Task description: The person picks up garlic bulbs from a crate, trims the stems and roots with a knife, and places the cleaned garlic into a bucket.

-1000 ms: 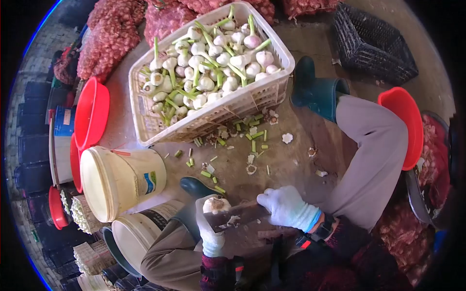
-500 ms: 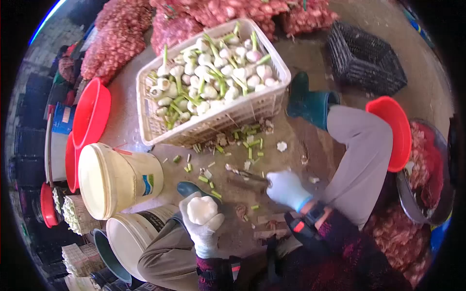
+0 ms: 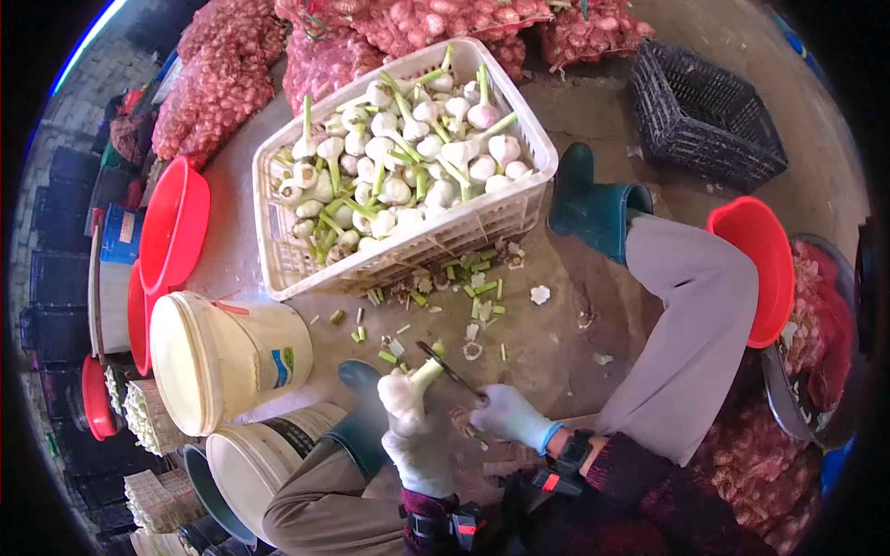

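Note:
My left hand (image 3: pixel 417 454), in a whitish glove, grips a white garlic bulb (image 3: pixel 400 397) whose cut green stem (image 3: pixel 426 372) points up and to the right. In my right hand (image 3: pixel 508 417), gloved with a light blue cuff, are dark shears (image 3: pixel 451 369); one blade lies across the stem near its end. Ahead of both hands stands a whitish plastic crate (image 3: pixel 408 262) heaped with garlic bulbs (image 3: pixel 394 190) on green stems. Cut stem pieces (image 3: pixel 484 287) and bits of skin are scattered on the floor at its near side.
A cream bucket (image 3: pixel 250 357) and another lidded bucket (image 3: pixel 250 473) stand left, beside red basins (image 3: pixel 176 222). Right are a black crate (image 3: pixel 705 116), a red basin (image 3: pixel 756 269) and a dark pan (image 3: pixel 788 394). Red net sacks (image 3: pixel 218 83) line the back. My boots flank the work area.
The bulb in my left hand has tipped so its stem shows, pointing right. My right hand has moved left and down, bringing the shears to the stem.

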Demonstrator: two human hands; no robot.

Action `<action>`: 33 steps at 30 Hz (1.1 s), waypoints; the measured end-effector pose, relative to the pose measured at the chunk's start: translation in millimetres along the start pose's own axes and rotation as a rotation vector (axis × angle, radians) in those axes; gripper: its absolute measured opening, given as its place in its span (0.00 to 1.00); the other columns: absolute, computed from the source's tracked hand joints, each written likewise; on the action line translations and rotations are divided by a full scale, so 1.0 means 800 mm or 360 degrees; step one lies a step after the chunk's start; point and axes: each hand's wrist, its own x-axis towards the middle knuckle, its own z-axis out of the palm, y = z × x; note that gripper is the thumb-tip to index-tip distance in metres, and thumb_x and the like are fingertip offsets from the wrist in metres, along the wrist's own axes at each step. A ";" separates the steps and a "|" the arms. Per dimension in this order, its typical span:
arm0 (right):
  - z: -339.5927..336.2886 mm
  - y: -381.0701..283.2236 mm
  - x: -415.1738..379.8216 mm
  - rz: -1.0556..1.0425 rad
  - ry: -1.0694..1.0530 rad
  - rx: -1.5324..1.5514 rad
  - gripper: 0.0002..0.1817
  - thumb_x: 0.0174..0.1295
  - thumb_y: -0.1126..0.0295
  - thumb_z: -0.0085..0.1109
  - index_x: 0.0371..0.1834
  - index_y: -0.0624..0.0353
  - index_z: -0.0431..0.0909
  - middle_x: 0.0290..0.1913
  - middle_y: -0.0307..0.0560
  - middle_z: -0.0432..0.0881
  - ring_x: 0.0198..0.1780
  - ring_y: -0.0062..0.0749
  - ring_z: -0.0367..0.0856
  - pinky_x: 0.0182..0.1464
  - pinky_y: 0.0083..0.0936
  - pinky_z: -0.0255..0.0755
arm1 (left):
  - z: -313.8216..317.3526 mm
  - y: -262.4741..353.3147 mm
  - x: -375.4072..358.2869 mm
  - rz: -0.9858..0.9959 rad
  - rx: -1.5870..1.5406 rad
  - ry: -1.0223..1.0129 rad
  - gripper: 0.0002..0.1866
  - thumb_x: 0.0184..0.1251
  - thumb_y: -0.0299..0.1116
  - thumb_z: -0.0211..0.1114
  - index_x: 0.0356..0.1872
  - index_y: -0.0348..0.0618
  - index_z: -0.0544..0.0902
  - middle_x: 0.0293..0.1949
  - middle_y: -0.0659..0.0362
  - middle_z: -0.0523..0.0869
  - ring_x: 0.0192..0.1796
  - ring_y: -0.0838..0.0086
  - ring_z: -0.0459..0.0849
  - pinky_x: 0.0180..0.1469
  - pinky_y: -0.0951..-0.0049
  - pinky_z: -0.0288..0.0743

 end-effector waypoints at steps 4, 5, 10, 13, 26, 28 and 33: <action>-0.006 0.002 0.001 -0.0331 0.0321 -0.0420 0.16 0.51 0.65 0.60 0.38 0.66 0.80 0.29 0.58 0.84 0.34 0.49 0.85 0.41 0.38 0.77 | -0.026 0.029 0.015 0.0215 -0.0135 -0.0222 0.23 0.53 0.30 0.70 0.51 0.44 0.73 0.46 0.57 0.78 0.52 0.64 0.79 0.60 0.66 0.75; -0.010 -0.001 0.002 -0.0391 0.0324 -0.0443 0.16 0.51 0.65 0.60 0.38 0.66 0.80 0.29 0.58 0.84 0.34 0.49 0.85 0.41 0.38 0.77 | -0.033 0.051 0.026 0.0325 -0.0050 -0.0148 0.21 0.55 0.30 0.69 0.49 0.43 0.73 0.45 0.57 0.78 0.52 0.65 0.79 0.60 0.66 0.75; -0.022 -0.015 -0.025 -0.0349 0.0431 -0.0239 0.20 0.50 0.63 0.60 0.42 0.66 0.81 0.33 0.59 0.85 0.37 0.49 0.84 0.44 0.35 0.76 | -0.098 0.248 0.064 0.0998 -0.0591 0.0307 0.16 0.73 0.31 0.54 0.57 0.35 0.74 0.55 0.45 0.78 0.53 0.67 0.79 0.61 0.68 0.74; -0.023 -0.020 -0.019 -0.0330 0.0328 -0.0254 0.19 0.51 0.61 0.60 0.38 0.66 0.79 0.30 0.57 0.84 0.34 0.45 0.84 0.40 0.34 0.75 | -0.015 0.276 0.096 0.0700 -0.0491 0.0179 0.20 0.72 0.30 0.55 0.62 0.33 0.71 0.57 0.43 0.77 0.53 0.63 0.79 0.59 0.65 0.74; -0.048 -0.049 -0.009 -0.0237 0.0516 -0.0012 0.15 0.53 0.63 0.67 0.24 0.62 0.72 0.19 0.40 0.73 0.23 0.24 0.69 0.28 0.29 0.66 | 0.093 0.116 0.389 0.0510 0.4208 -0.1055 0.17 0.53 0.28 0.63 0.46 0.45 0.85 0.38 0.50 0.87 0.43 0.59 0.86 0.52 0.68 0.77; -0.052 -0.037 -0.004 -0.0224 0.0469 -0.0013 0.15 0.52 0.61 0.65 0.28 0.63 0.75 0.23 0.55 0.78 0.27 0.44 0.79 0.33 0.36 0.72 | 0.100 0.137 0.359 0.0418 0.3573 -0.0858 0.18 0.53 0.26 0.63 0.47 0.47 0.86 0.36 0.48 0.87 0.37 0.62 0.87 0.48 0.69 0.78; -0.050 -0.040 -0.009 -0.0283 0.0492 0.0204 0.13 0.54 0.69 0.65 0.39 0.66 0.79 0.25 0.42 0.80 0.28 0.24 0.77 0.33 0.26 0.73 | 0.094 0.141 0.200 0.0039 0.1828 -0.0299 0.20 0.59 0.17 0.61 0.54 0.34 0.81 0.49 0.59 0.85 0.49 0.76 0.81 0.51 0.75 0.75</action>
